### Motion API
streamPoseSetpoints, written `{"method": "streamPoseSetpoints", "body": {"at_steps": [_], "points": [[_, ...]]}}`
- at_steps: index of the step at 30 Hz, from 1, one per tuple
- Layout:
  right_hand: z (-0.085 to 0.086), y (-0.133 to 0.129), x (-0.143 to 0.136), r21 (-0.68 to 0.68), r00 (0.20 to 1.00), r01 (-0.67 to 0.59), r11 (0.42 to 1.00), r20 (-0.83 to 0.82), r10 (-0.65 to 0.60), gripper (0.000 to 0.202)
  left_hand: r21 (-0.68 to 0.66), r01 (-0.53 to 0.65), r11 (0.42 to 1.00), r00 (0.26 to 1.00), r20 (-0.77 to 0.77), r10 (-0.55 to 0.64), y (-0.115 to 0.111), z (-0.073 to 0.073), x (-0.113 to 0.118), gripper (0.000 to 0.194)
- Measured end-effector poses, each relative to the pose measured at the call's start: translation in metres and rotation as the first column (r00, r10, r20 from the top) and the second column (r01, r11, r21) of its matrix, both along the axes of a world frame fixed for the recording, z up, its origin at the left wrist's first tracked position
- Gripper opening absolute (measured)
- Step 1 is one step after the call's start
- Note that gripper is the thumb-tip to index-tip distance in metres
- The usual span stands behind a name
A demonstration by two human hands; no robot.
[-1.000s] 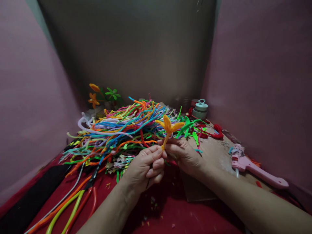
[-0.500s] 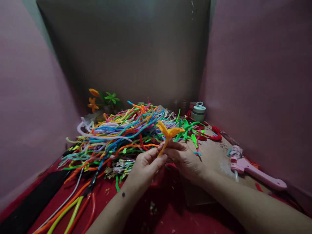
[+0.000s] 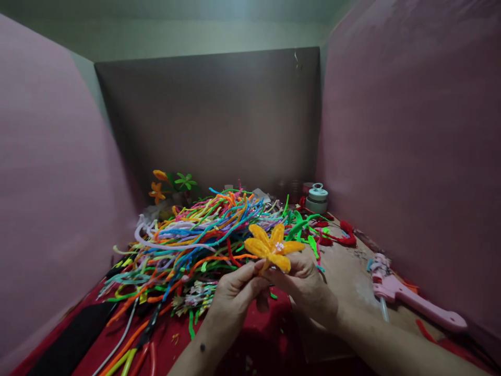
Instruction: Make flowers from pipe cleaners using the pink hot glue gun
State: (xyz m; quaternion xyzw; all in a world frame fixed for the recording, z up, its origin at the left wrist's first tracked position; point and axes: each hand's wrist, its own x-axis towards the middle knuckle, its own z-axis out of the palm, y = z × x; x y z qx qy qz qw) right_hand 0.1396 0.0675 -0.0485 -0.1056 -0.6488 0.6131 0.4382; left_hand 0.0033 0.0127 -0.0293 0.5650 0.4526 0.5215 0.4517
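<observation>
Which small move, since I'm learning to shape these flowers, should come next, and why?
Perhaps hold the orange flower low with the left grip and lift its nearest petal with the right grip: it juts over the fingers while others fan around the pale centre.

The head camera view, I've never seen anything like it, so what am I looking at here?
There is no machine here. All the pictures come from one camera worn on a person's head, looking forward and down, so you see roughly what they see. The bare left hand and right hand meet in the middle, fingers holding an orange flower just below its petals. It looks fuzzy, with a pale centre.

Behind it is a large heap of colourful fuzzy stems. Red cloth lies nearest the person. Over on the right are a pink tool, perhaps a glue gun, and, farther back, a pale green jar.
</observation>
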Motion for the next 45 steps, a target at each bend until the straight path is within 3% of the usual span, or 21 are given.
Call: {"method": "streamPoseSetpoints", "body": {"at_steps": [4, 7, 10, 12, 17, 19, 22, 26, 31, 35, 37, 40, 45], "points": [[0.003, 0.0, -0.002, 0.013, 0.997, 0.075, 0.997, 0.019, -0.075, 0.016, -0.028, -0.026, 0.999, 1.0, 0.013, 0.026, -0.004, 0.005, 0.002, 0.014], [0.003, 0.002, -0.002, 0.146, 0.964, 0.263, 0.954, -0.018, -0.264, 0.011, 0.013, -0.104, 0.995, 0.994, 0.043, 0.103, -0.003, 0.009, -0.003, 0.013], [0.007, 0.003, 0.002, 0.363, 0.908, 0.405, 0.839, -0.052, -0.416, 0.011, 0.029, -0.229, 0.973, 0.967, 0.118, 0.224, -0.002, 0.013, -0.013, 0.019], [0.012, 0.002, 0.005, 0.505, 0.859, 0.467, 0.726, -0.065, -0.508, 0.013, 0.009, -0.266, 0.964, 0.944, 0.203, 0.258, -0.006, 0.014, -0.018, 0.017], [0.022, -0.003, 0.01, 0.715, 0.756, 0.514, 0.474, -0.117, -0.644, 0.016, 0.013, -0.021, 1.0, 0.956, 0.294, 0.017, -0.027, 0.019, -0.002, 0.041], [0.022, -0.005, 0.01, 0.752, 0.729, 0.518, 0.407, -0.14, -0.67, 0.012, -0.033, 0.021, 0.999, 0.956, 0.293, -0.01, -0.034, 0.021, 0.013, 0.042], [0.02, -0.006, 0.009, 0.774, 0.697, 0.527, 0.351, -0.157, -0.7, 0.013, -0.204, 0.008, 0.979, 0.905, 0.418, 0.08, -0.039, 0.025, 0.032, 0.036], [0.016, -0.008, 0.007, 0.782, 0.692, 0.508, 0.361, -0.122, -0.711, 0.012, -0.266, -0.042, 0.963, 0.82, 0.541, 0.185, -0.037, 0.028, 0.04, 0.026], [0.01, -0.008, 0.006, 0.736, 0.716, 0.495, 0.462, -0.043, -0.697, 0.016, -0.267, 0.02, 0.964, 0.742, 0.65, 0.165, -0.032, 0.024, 0.045, 0.017], [0.004, -0.007, 0.005, 0.698, 0.718, 0.533, 0.478, -0.074, -0.692, 0.018, -0.279, 0.016, 0.96, 0.689, 0.699, 0.192, -0.026, 0.023, 0.051, 0.014], [0.002, -0.007, 0.004, 0.7, 0.723, 0.538, 0.469, -0.097, -0.684, 0.018, -0.301, 0.03, 0.953, 0.7, 0.687, 0.195, -0.024, 0.023, 0.051, 0.014], [-0.001, -0.005, 0.003, 0.708, 0.724, 0.54, 0.455, -0.115, -0.68, 0.016, -0.324, 0.044, 0.945, 0.781, 0.601, 0.17, -0.022, 0.022, 0.048, 0.013], [-0.003, -0.005, 0.003, 0.688, 0.74, 0.528, 0.498, -0.085, -0.667, 0.018, -0.344, -0.025, 0.939, 0.885, 0.43, 0.181, -0.023, 0.018, 0.043, 0.012]]}}
